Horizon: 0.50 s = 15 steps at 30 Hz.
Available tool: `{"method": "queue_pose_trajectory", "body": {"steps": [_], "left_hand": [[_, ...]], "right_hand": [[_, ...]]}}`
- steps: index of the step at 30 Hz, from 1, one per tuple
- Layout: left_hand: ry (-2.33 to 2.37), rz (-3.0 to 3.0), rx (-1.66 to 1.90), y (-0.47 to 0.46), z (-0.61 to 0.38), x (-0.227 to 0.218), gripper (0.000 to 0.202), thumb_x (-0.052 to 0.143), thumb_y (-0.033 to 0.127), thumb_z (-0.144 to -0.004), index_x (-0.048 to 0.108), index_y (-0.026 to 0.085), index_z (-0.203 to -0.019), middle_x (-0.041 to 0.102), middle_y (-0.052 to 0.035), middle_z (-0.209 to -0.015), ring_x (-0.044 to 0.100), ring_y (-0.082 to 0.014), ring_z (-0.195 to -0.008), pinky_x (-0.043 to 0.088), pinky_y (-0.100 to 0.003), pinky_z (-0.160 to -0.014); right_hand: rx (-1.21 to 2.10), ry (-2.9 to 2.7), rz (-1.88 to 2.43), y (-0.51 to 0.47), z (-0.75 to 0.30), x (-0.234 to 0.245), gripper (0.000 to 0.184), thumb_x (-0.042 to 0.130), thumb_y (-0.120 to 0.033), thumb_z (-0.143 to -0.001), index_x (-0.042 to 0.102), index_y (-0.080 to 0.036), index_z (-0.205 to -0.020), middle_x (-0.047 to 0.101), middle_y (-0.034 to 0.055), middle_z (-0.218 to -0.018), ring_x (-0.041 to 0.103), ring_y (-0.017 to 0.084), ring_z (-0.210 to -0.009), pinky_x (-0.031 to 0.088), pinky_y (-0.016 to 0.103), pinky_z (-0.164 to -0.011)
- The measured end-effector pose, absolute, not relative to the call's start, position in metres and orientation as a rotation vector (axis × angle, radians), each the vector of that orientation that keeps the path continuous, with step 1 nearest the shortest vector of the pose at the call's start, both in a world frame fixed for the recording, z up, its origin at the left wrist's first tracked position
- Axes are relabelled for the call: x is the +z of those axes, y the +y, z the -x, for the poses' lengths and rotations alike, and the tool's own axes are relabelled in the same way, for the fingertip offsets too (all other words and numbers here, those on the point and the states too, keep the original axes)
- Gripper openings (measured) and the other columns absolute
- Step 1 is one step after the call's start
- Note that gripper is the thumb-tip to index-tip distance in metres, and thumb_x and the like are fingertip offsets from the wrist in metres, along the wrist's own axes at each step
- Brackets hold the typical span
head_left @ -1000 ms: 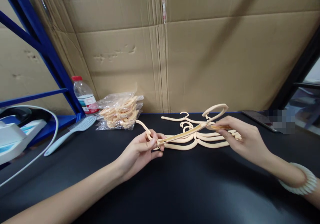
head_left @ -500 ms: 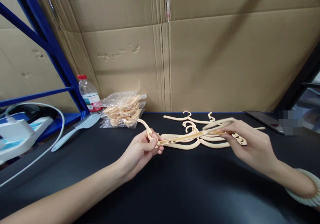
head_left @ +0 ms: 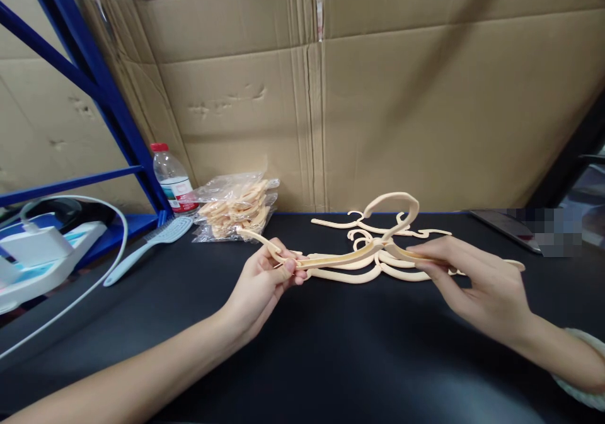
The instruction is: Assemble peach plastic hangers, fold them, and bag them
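Observation:
Between my two hands a cream plastic clothes hanger (head_left: 338, 259) is held up above the black table, its hook rising in the middle. My left hand (head_left: 265, 282) pinches its left part with thumb and fingers, where a curved end sticks out past the fingers. My right hand (head_left: 482, 282) grips the right arm of the same hanger, with the tip showing beyond the knuckles. Just behind and partly covered by it, several more cream hangers (head_left: 347, 276) lie overlapping on the table.
A clear bag of cream hanger parts (head_left: 234, 213) lies at the back left, beside a red-capped bottle (head_left: 172, 181). A pale blue hairbrush (head_left: 149, 246) and a white power strip with cable (head_left: 51, 257) are farther left. A dark flat device (head_left: 503, 229) rests at the back right.
The held hanger has been turned so its hook now stands upright instead of lying toward my right hand. My right hand has shifted slightly right and keeps its grip; my left hand holds on.

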<state>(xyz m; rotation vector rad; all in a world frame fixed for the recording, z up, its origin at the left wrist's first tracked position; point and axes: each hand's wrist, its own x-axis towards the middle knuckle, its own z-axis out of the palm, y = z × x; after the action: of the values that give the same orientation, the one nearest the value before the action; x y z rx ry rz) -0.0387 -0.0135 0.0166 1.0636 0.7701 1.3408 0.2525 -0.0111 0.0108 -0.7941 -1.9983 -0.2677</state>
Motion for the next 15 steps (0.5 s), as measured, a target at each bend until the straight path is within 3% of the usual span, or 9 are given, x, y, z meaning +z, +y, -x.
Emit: {"method": "queue_pose_trajectory", "body": {"steps": [7,11,15], "left_hand": [[0.818,-0.971,1.424,-0.011,0.037,0.018,0.017,0.071,0.006,-0.071,0.055,0.013,-0.068,0.071,-0.0048,-0.080,0.065,-0.0095,-0.065,0.055,-0.019,-0.068],[0.834,-0.937,1.423,-0.010,0.037,0.020,0.011,0.067,0.004,-0.074,0.061,0.013,-0.075,0.070,-0.0028,-0.075,0.067,-0.0097,-0.066,0.055,-0.017,-0.067],[0.966,-1.023,1.216,-0.013,0.036,0.021,0.007,0.060,0.016,-0.082,0.062,0.012,-0.087,0.071,-0.0094,-0.089,0.066,-0.0111,-0.064,0.055,-0.021,-0.063]], "right_hand": [[-0.231,-1.930,0.885,-0.014,-0.249,0.011,0.019,0.056,-0.014,-0.088,0.065,-0.022,-0.102,0.069,0.0021,-0.087,0.063,0.013,-0.070,0.050,0.024,-0.057],[-0.180,-1.891,0.967,-0.010,-0.252,0.011,0.018,0.055,-0.019,-0.089,0.065,-0.024,-0.103,0.070,0.0023,-0.092,0.064,0.016,-0.078,0.051,0.026,-0.061],[-0.090,-1.834,1.109,-0.004,-0.259,0.014,0.018,0.054,-0.032,-0.089,0.066,-0.023,-0.099,0.070,0.0034,-0.088,0.066,0.020,-0.076,0.053,0.030,-0.065]]}}
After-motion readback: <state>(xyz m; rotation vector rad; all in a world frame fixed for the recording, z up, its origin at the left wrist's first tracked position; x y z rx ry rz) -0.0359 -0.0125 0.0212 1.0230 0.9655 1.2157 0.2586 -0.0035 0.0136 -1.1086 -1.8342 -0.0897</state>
